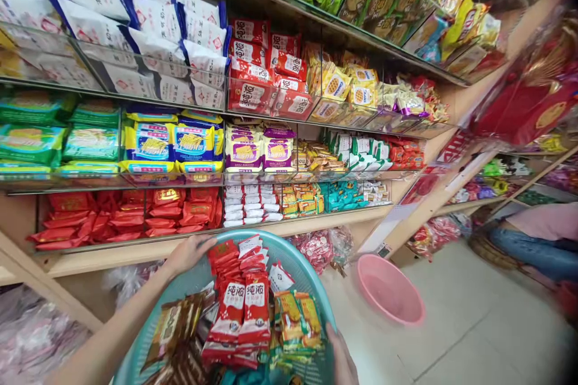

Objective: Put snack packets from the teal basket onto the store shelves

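Note:
A teal plastic basket (316, 273) is held between my two hands in front of the snack shelves. My left hand (192, 252) grips its far left rim, the thumb and fingers closed over the edge. At the lower right, my right hand (341, 356) is against the basket's side; its fingers are partly hidden and cut off by the frame. Inside lie red-and-white snack packets (241, 309), brown wrapped packets (174, 328), and orange-and-green biscuit packets (298, 319). Small red packets (223, 258) rest near the far rim, with some teal wrappers at the bottom.
Clear-fronted shelves (266, 111) hold many kinds of packaged snacks. A pink basin (391, 288) sits on the tiled floor (460, 331). Plastic bags of goods (323, 246) lie beneath the lowest shelf. Another person in jeans (526, 246) is at the right edge.

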`<state>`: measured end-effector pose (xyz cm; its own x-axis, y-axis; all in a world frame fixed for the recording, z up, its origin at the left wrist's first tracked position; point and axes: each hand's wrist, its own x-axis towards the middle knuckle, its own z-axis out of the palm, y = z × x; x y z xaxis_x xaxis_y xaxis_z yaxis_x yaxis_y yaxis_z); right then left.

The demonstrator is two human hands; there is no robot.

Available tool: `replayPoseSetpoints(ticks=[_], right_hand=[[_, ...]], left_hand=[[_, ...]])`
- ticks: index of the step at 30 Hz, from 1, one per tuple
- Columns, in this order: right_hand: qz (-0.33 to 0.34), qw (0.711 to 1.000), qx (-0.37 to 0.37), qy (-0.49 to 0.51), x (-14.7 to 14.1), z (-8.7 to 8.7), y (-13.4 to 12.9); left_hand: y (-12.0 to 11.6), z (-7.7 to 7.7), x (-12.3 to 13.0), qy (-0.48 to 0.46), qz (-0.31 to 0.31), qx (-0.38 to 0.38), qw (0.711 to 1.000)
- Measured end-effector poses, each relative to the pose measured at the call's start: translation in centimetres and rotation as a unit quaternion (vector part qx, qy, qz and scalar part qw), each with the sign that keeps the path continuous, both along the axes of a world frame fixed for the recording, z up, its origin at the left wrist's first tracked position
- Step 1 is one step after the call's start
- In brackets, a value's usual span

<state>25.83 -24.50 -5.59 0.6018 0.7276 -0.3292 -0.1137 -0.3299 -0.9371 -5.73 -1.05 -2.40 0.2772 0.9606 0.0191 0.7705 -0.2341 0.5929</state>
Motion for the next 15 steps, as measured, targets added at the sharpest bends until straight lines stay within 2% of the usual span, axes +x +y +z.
replayPoseSetpoints(ticks=[3, 7, 9, 11, 13, 15], right_hand=[[-0.021, 0.993, 0.005, 0.116, 0.3, 0.9, 0.9], [0.029, 0.982, 0.025, 0.184, 0.2, 2.2, 0.9], [0.023, 0.987, 0.017, 0.159, 0.4, 3.0, 0.8], [-0.004, 0.995, 0.029, 0.092, 1.1, 4.1, 1.3], [-0.019, 0.997, 0.068, 0.013, 2.3, 5.8, 2.4], [-0.01, 0.991, 0.124, -0.057, 3.7, 8.3, 4.3]], left_hand=[[-0.3, 0.3, 0.2, 0.019, 0.01, 0.001, 1.0], [-0.6, 0.6, 0.3, 0.037, 0.019, 0.006, 0.999], [-0.7, 0.6, 0.4, 0.038, 0.021, 0.007, 0.999], [-0.9, 0.5, 0.4, 0.036, 0.026, 0.011, 0.999], [-1.0, 0.4, 0.3, 0.03, 0.026, 0.02, 0.999], [-1.1, 0.2, 0.2, 0.019, 0.022, 0.023, 0.999]])
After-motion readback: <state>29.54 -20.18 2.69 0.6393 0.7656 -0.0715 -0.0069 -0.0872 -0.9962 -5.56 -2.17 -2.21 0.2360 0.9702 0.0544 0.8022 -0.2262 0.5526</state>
